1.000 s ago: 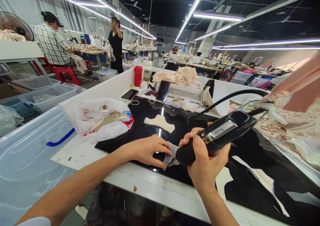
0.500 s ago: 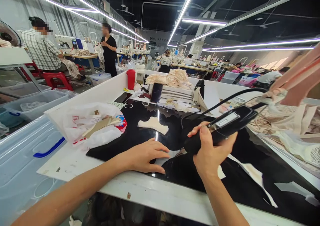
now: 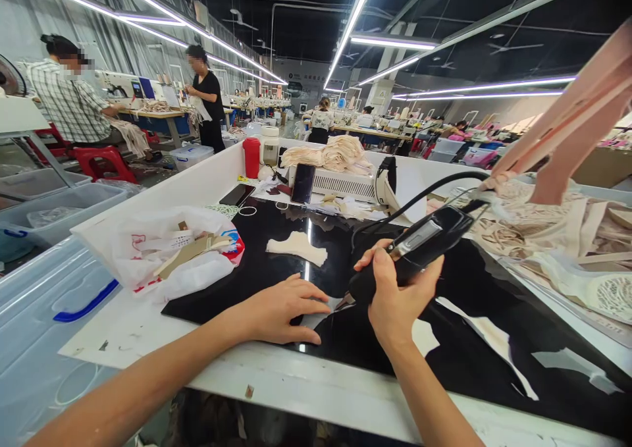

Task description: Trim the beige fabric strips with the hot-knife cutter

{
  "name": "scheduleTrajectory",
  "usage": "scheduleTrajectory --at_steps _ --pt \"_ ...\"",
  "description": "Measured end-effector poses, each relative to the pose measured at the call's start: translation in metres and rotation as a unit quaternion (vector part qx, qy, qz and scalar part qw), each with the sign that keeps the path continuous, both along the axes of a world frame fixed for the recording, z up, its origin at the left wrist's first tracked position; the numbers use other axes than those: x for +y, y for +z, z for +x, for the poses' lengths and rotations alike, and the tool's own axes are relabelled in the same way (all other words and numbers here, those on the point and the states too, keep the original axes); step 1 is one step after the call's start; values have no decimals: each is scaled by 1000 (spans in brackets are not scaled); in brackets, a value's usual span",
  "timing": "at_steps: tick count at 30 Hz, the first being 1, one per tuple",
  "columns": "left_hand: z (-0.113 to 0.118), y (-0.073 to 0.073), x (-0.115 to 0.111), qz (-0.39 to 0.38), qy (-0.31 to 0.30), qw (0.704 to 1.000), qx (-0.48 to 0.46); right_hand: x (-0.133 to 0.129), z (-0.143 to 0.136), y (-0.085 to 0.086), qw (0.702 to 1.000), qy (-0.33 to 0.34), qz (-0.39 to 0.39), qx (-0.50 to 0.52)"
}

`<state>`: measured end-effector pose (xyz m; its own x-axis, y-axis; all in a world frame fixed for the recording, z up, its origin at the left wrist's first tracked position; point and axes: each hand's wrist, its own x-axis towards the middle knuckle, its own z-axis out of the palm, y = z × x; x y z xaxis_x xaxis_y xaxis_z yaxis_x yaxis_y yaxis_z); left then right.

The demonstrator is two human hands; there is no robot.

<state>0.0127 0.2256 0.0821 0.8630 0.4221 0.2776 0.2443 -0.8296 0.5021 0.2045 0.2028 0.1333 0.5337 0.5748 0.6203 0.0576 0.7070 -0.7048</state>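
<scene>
- The grey piece (image 3: 316, 319) now lies more under your left hand (image 3: 286, 312), so it seems steadier for the tool (image 3: 429, 236).
- This hand is open, fingers spread; your right hand (image 3: 402, 295) grips the tool, its tip at the piece's right end, on the black board (image 3: 355, 345).
- Far left, the standing person (image 3: 210, 98) has no more a hand at the head.

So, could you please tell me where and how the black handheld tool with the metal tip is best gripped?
Probably around the tool at its thick black body, from the right, as the right hand does. It slants, its metal tip pointing towards the thin grey piece at the left hand, its rear rising towards hanging pink fabric strips, so both ends seem better avoided.
</scene>
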Motion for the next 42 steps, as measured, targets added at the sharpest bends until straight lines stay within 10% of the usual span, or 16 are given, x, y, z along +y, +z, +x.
scheduleTrajectory --at_steps 42 --pt "-2 -1 0 -19 7 1000 3 8 26 0 997 -78 -8 -11"
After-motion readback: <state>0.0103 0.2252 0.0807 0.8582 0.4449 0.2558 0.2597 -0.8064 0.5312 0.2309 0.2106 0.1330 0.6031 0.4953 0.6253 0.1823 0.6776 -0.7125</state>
